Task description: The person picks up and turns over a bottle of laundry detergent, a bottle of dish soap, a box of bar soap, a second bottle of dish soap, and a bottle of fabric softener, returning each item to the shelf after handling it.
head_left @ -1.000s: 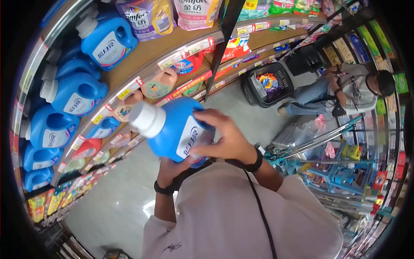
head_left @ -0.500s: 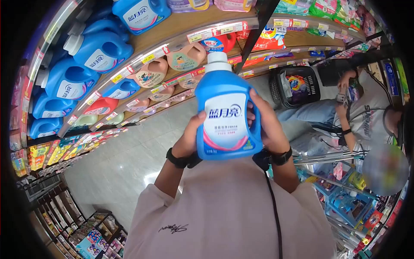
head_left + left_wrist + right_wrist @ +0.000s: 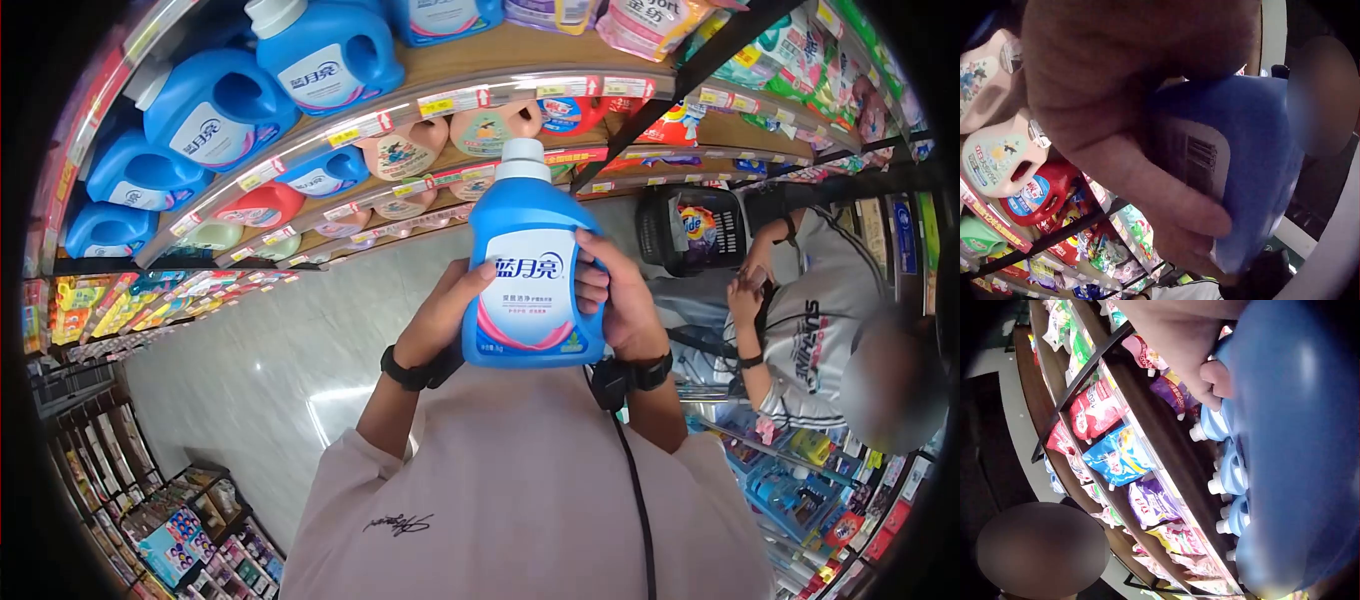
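Observation:
A blue laundry detergent bottle [image 3: 525,215] with a white cap and a white front label stands upright before my chest, its front toward me. On its left side my left hand [image 3: 438,315] holds it, thumb at the label's edge. The left wrist view shows that hand's fingers [image 3: 1166,194] across the back of the bottle, beside a barcode label. My right hand [image 3: 628,305] grips the handle on the other side, fingertips curled through the opening. In the right wrist view the blue bottle [image 3: 1304,425] fills the right side, with the fingers at its handle.
Similar blue bottles [image 3: 325,60] line the upper shelf [image 3: 520,62] at left. Pink and red bottles [image 3: 405,145] stand on the shelf below. To the right, a person [image 3: 800,310] is near a dark basket [image 3: 655,235] holding a Tide pack. Grey floor [image 3: 250,340] lies at left.
The bottle has gone from tilted, cap to the left, to upright with its label facing me. My right hand has shifted from across the label to the handle. The view has turned somewhat.

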Available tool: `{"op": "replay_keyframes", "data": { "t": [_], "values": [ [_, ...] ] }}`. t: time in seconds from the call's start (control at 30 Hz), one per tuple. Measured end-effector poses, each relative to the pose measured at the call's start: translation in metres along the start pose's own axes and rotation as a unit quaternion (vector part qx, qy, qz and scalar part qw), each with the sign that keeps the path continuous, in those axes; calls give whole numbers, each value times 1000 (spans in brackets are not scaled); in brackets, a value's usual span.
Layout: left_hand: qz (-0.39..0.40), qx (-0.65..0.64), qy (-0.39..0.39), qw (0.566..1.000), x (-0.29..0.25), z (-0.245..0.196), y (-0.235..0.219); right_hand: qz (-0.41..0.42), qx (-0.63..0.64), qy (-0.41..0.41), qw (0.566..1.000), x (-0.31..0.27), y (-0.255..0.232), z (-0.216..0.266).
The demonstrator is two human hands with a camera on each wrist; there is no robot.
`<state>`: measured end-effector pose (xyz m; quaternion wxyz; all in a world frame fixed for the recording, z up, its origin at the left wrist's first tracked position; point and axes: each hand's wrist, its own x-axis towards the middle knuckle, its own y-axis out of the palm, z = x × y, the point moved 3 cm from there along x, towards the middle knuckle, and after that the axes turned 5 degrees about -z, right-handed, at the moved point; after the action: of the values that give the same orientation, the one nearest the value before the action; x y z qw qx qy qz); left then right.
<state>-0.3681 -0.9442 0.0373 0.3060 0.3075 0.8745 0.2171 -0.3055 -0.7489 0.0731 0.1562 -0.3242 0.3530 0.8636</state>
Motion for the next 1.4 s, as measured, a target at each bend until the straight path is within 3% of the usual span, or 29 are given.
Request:
{"op": "replay_keyframes", "data": {
  "t": [0.13, 0.23, 0.33, 0.43, 0.87, 0.97, 1.13, 1.23, 1.4],
  "values": [
    [-52, 32, 6, 998, -17, -13, -19, -19, -28, -18, 999, 7, 19, -15],
    [-44, 31, 28, 998, -25, -32, -18, -17, -40, -36, 998, 13, 34, -17],
    [-40, 119, 69, 990, -23, -42, -28, -12, -79, -74, 994, 17, 49, -15],
    [-40, 121, 62, 990, -23, -46, -41, -6, -115, -106, 988, 22, 63, -15],
    [-36, 69, 79, 994, -34, -68, -93, 1, -114, -25, 993, 57, 112, -33],
    [-78, 51, 115, 989, -29, -71, -87, 32, -115, -3, 993, 70, 110, -23],
    [-134, -10, 81, 988, -5, -60, -75, 87, -113, 11, 990, 82, 94, 6],
    [-163, -26, 91, 982, 14, -41, -68, 40, -147, 39, 987, 81, 84, 27],
    [-213, -26, 79, 973, 27, -32, -36, 119, -132, 70, 982, 92, 54, 55]
  ]
}}
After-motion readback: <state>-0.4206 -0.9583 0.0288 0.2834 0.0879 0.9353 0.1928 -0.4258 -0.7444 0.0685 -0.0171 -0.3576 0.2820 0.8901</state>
